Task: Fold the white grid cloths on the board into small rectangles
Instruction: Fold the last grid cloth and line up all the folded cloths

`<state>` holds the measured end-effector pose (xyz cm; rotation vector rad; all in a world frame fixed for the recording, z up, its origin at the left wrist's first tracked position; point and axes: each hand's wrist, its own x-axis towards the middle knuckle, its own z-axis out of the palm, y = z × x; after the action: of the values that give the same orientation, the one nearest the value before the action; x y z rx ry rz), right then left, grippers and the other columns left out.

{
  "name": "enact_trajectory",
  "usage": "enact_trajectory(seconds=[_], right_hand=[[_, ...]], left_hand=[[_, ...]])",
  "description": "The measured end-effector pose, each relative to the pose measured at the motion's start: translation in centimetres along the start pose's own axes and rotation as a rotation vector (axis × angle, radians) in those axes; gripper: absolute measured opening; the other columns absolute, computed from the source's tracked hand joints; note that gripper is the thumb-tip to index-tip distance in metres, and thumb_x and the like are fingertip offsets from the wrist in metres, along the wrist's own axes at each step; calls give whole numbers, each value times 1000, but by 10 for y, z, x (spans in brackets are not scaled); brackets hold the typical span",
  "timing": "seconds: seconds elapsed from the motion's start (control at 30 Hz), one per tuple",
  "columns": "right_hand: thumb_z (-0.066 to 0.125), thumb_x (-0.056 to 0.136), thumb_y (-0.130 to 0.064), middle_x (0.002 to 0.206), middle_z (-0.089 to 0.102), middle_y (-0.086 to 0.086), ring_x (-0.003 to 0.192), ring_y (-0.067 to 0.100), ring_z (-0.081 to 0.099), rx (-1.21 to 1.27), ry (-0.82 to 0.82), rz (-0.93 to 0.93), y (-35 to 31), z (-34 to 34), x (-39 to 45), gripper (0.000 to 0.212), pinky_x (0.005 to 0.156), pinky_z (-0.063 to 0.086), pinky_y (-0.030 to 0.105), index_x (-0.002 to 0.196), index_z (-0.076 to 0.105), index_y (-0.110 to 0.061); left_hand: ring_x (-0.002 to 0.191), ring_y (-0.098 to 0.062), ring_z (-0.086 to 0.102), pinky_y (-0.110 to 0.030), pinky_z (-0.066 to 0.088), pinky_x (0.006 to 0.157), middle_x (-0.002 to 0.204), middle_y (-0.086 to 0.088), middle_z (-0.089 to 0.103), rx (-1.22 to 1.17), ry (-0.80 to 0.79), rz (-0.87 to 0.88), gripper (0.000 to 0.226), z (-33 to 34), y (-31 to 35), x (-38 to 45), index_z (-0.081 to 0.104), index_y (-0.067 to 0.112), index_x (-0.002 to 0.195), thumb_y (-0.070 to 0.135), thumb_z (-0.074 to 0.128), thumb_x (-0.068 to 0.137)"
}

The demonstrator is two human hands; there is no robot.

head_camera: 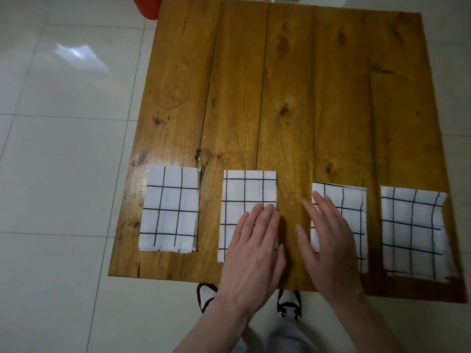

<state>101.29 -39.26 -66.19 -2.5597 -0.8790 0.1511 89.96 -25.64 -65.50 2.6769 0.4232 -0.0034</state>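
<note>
Several white grid cloths lie folded into small rectangles in a row along the near edge of the wooden board point(280, 85). The leftmost cloth point(169, 208) and the rightmost cloth point(414, 233) lie untouched. My left hand point(252, 253) rests flat, fingers together, on the lower right part of the second cloth point(244, 192). My right hand point(328, 240) lies flat with fingers spread over the left part of the third cloth point(353, 212). Neither hand grips any cloth.
The board stands over a pale tiled floor point(63, 149). A red container point(147, 6) sits off the board's far left corner. My shoes point(289, 304) and grey trouser legs show below the near edge.
</note>
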Motion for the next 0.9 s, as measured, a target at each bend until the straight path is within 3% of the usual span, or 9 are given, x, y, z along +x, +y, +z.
enact_trajectory(seconds=[0.2,0.53,0.7,0.9], right_hand=[[54,101,-35,162,41,3,152,21,35,-89,-103,-26,53,-28,-1,55,117,41,48,153,49,-17],[38,106,-48,165,39,-1,153,21,33,-237,-175,-114,103,-48,-7,57,123,31,51,156,45,-22],[36,106,-52,169,30,0,156,21,28,-279,-246,-124,112,-39,-11,61,125,28,45,161,36,-24],[45,108,-49,170,29,1,158,22,25,-248,-245,-119,106,-29,-5,59,122,29,43,160,35,-24]], left_hand=[[158,-18,25,-42,23,130,166,-3,40,-28,-36,-1,56,17,49,24,41,15,159,40,39,109],[160,-21,23,-46,27,128,170,-7,32,66,-38,45,63,47,82,50,30,12,163,38,39,107],[159,-23,22,-47,31,126,170,-9,31,101,-52,39,63,63,89,46,36,10,161,35,55,107],[161,-22,19,-47,29,127,171,-9,28,116,-46,20,58,62,82,45,33,10,163,37,40,111]])
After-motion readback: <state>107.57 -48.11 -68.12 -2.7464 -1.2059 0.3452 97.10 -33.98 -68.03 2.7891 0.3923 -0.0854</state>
